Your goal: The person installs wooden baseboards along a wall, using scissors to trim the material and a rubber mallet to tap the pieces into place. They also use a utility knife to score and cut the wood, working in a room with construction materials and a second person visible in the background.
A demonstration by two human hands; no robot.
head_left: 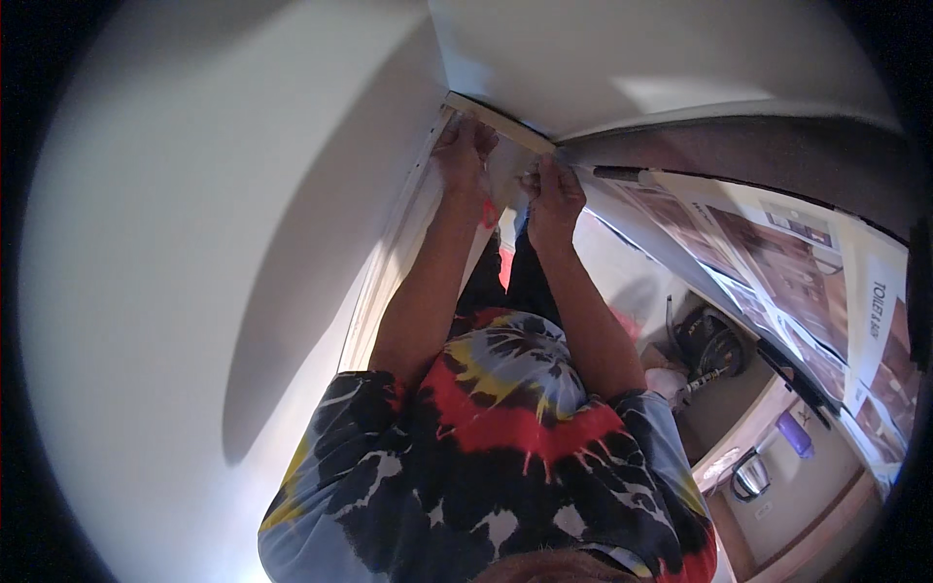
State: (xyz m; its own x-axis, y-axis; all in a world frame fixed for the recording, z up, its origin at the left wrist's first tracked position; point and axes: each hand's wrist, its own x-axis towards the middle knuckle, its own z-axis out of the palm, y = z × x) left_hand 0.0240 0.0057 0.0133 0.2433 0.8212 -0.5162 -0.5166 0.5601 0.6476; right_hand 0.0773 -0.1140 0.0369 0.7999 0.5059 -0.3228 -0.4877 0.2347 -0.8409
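Observation:
Both my arms reach forward to a narrow wooden strip point(501, 124) that spans the corner between two pale walls. My left hand point(465, 144) is closed just below the strip's left end; its fingers are dim, and what they hold is hidden. Lower and to the right, my right hand point(556, 199) is closed in a pinch near the strip's right end. Something small and pale shows at its fingertips, too small to name. A red patch point(489, 215) shows beside my left wrist, its kind unclear.
A large pale wall point(175, 243) rises at left. Printed picture sheets point(768, 262) cover a panel at right. Below them are a black coiled item point(714, 340), a metal kettle point(749, 476) and a purple object point(795, 434) by a wooden shelf point(826, 520).

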